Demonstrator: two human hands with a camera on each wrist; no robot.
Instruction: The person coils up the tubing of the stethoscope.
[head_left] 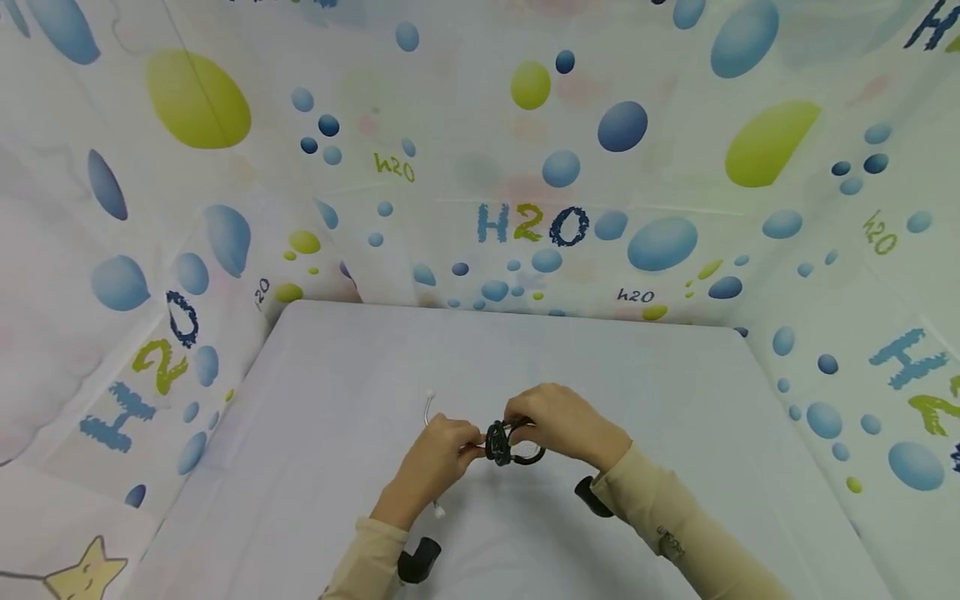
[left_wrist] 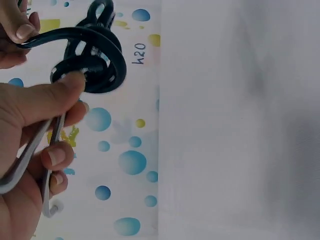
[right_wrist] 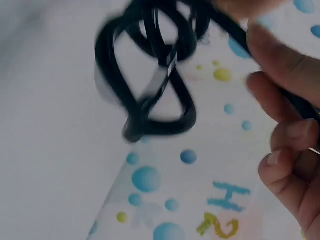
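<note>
A black cable is looped into a small bundle between the two hands, held over the white table. My left hand pinches the bundle's near side between thumb and forefinger. Through the other fingers of that hand runs a thin white cable, whose ends stick out above and below the hand in the head view. My right hand grips a length of the black cable that leads away from the bundle. In the right wrist view, loose black loops hang beside the right fingers.
The table has a white cover. Around it hangs a white curtain with blue and green drops and "H2O" lettering. A black wrist-worn device sits by the left sleeve, another black device by the right sleeve.
</note>
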